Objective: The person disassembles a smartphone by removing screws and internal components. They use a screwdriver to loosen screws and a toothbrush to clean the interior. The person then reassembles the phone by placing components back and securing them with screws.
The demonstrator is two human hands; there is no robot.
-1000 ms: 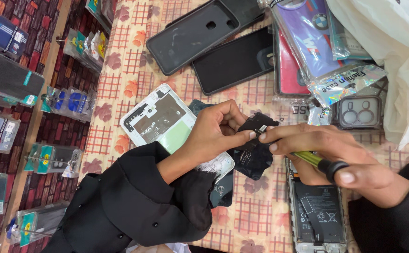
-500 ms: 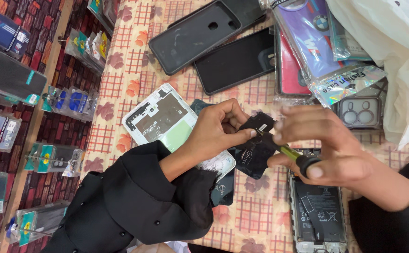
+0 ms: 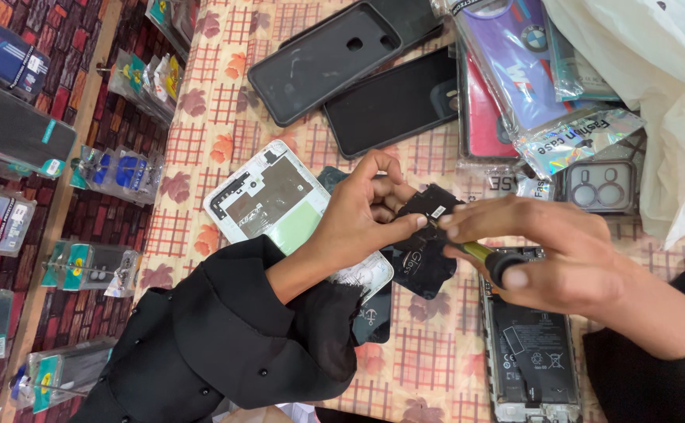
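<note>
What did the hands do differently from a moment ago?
The right hand kept the yellow-and-black screwdriver but shifted: it pulled back towards the small black phone part, then stretched its fingers out so the tip meets it again. The left hand stayed pinching that part. The white open phone back and the opened phone with its battery did not move.

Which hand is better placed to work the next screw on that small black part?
Right. The right hand holds the screwdriver with its tip at the small black part, while the left hand is taken up pinching that part steady.
</note>
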